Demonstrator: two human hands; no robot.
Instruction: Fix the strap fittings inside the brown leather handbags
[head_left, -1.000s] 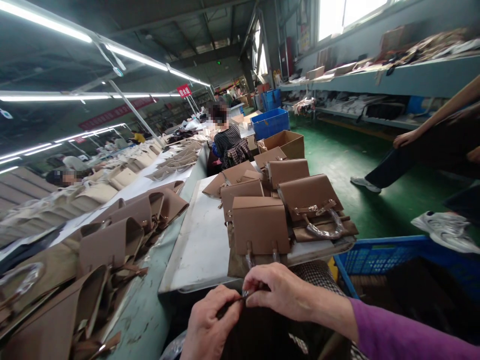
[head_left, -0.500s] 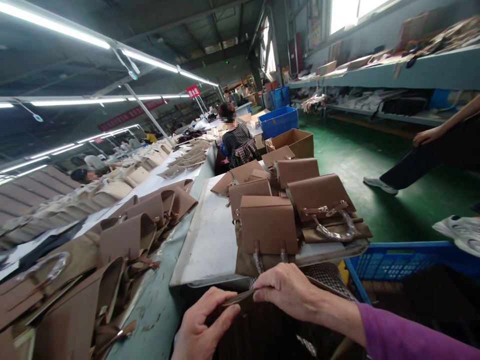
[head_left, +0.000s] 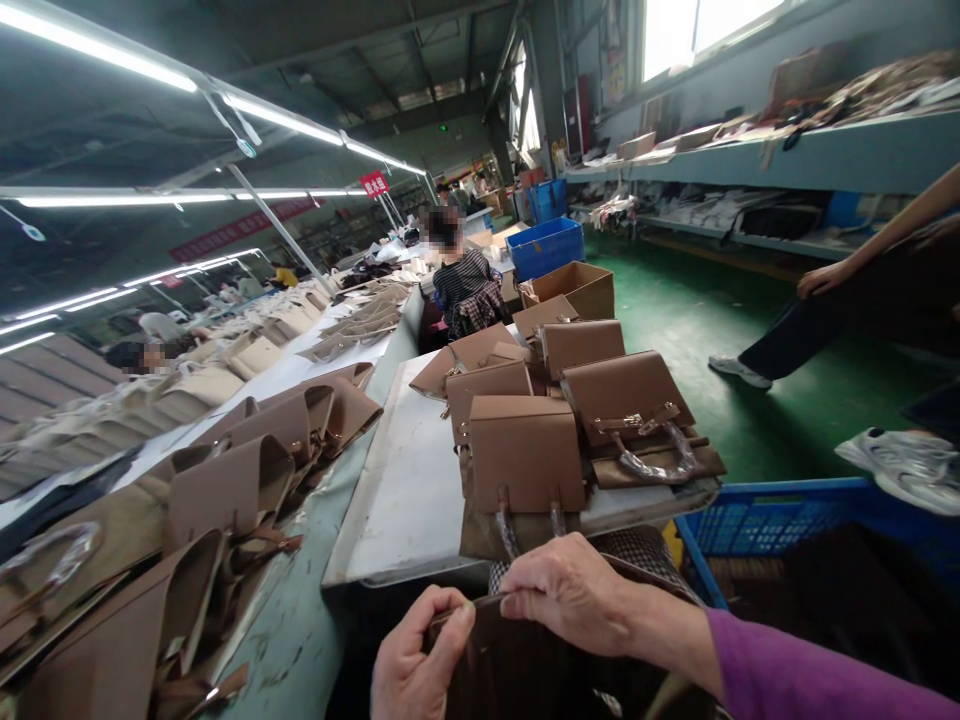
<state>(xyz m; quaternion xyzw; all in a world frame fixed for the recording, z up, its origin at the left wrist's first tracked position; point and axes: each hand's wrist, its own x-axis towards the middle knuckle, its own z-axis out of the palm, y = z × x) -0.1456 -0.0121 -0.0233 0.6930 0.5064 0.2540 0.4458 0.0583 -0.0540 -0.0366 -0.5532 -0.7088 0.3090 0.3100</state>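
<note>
My left hand (head_left: 412, 655) and my right hand (head_left: 574, 592) are both closed on the upper edge of a dark brown bag (head_left: 517, 660) in my lap, at the bottom of the view. The left grips its left corner, the right pinches the rim from above. Just beyond the hands a tan flap handbag (head_left: 525, 455) stands at the near edge of a white board (head_left: 401, 490). Its wrapped handle hangs toward me. Several more tan handbags (head_left: 622, 400) are stacked behind and to its right.
A long conveyor (head_left: 300, 620) on the left carries many tan bags (head_left: 225, 490) and cream ones farther off. A blue crate (head_left: 757, 515) stands at my right. A seated worker in stripes (head_left: 457, 280) is ahead; another person's legs (head_left: 825, 320) cross the green floor at right.
My left hand has closed more tightly on the bag's corner and the dark bag's rim has risen between the hands. The view has shifted slightly.
</note>
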